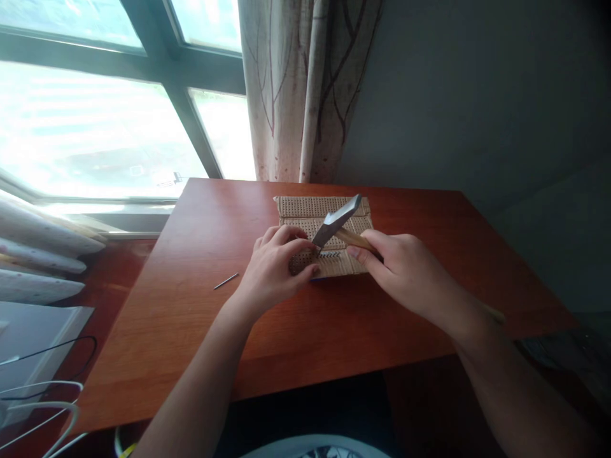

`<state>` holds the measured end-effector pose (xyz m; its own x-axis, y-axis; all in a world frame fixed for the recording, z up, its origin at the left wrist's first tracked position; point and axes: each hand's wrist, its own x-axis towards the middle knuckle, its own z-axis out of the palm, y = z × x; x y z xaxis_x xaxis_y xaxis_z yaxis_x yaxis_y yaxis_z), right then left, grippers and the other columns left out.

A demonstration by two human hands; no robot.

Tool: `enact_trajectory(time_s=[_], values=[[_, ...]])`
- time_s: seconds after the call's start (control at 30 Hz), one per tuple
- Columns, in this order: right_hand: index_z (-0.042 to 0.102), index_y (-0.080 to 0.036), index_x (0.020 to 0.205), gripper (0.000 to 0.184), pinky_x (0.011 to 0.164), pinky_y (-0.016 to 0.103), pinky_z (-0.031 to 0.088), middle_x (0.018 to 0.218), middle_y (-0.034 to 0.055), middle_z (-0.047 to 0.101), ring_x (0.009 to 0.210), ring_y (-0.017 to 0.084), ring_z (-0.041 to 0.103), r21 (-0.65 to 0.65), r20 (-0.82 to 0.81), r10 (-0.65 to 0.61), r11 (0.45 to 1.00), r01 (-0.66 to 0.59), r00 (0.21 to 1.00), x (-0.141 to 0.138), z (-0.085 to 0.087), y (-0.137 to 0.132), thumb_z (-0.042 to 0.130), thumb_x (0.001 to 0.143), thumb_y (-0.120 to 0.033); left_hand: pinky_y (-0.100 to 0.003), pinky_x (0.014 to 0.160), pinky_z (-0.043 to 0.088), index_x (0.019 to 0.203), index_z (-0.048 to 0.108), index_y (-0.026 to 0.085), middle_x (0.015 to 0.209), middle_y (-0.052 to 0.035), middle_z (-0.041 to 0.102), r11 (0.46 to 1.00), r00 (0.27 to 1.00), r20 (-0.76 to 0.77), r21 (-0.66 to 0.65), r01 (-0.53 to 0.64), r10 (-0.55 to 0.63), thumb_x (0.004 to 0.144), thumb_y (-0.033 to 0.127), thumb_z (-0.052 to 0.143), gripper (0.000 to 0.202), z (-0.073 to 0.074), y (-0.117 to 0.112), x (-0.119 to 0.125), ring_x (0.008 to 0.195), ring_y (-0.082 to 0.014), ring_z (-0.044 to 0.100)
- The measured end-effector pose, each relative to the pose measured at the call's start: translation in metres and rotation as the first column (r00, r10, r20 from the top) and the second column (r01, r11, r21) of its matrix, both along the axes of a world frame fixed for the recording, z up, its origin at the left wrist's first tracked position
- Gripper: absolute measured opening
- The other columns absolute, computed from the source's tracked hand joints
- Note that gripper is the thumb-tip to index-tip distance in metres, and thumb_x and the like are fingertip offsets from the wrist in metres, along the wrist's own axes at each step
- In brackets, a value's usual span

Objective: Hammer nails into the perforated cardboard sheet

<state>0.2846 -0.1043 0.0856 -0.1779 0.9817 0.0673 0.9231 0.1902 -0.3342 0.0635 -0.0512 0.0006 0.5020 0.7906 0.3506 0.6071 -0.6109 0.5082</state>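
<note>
A tan perforated board (305, 213) lies on the reddish wooden table (200, 331). My right hand (405, 270) is closed round the wooden handle of a hammer (337, 224), whose metal head points down at the board's near edge. My left hand (274, 270) rests on the board's near left corner, fingers curled and pinched by the hammer head. What they pinch is too small to make out. A short row of dark nails (331, 254) stands in the board between both hands.
A loose nail (226, 281) lies on the table left of my left hand. A window (95, 121) and patterned curtain (300, 89) stand behind the table. White cables (42, 407) and stacked items sit at the lower left.
</note>
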Motion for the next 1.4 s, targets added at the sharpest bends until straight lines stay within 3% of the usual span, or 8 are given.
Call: enact_trajectory(time_s=[0.53, 0.73, 1.4], values=[[0.042, -0.022, 0.07, 0.038, 0.053, 0.028, 0.023, 0.056, -0.0038, 0.05, 0.051, 0.012, 0.044, 0.02, -0.031, -0.045, 0.999, 0.046, 0.998, 0.005, -0.006, -0.001, 0.047, 0.098, -0.048, -0.045, 0.098, 0.044, 0.107, 0.069, 0.027, 0.121, -0.0045, 0.061, 1.0, 0.999, 0.036, -0.012, -0.004, 0.004, 0.084, 0.036, 0.068, 0.025, -0.004, 0.0, 0.001, 0.114, -0.0268, 0.051], [0.042, -0.022, 0.072, 0.033, 0.055, 0.028, 0.024, 0.06, -0.0029, 0.052, 0.054, 0.013, 0.047, -0.016, 0.025, 0.001, 1.0, 0.0, 1.0, 0.003, -0.011, 0.0, 0.049, 0.097, -0.042, -0.045, 0.098, 0.044, 0.107, 0.069, 0.026, 0.121, -0.0051, 0.061, 1.0, 0.999, 0.041, -0.011, -0.002, 0.003, 0.084, 0.038, 0.068, 0.026, -0.004, 0.001, 0.001, 0.114, -0.0273, 0.051], [0.045, -0.022, 0.074, 0.031, 0.057, 0.028, 0.026, 0.063, -0.0006, 0.057, 0.057, 0.014, 0.051, -0.024, 0.077, -0.008, 1.0, 0.01, 0.997, -0.004, -0.019, -0.001, 0.047, 0.098, -0.042, -0.044, 0.099, 0.045, 0.105, 0.069, 0.026, 0.121, -0.005, 0.06, 1.0, 0.997, 0.077, -0.012, 0.02, -0.019, 0.083, 0.035, 0.068, 0.024, -0.006, 0.002, -0.001, 0.113, -0.0264, 0.051]])
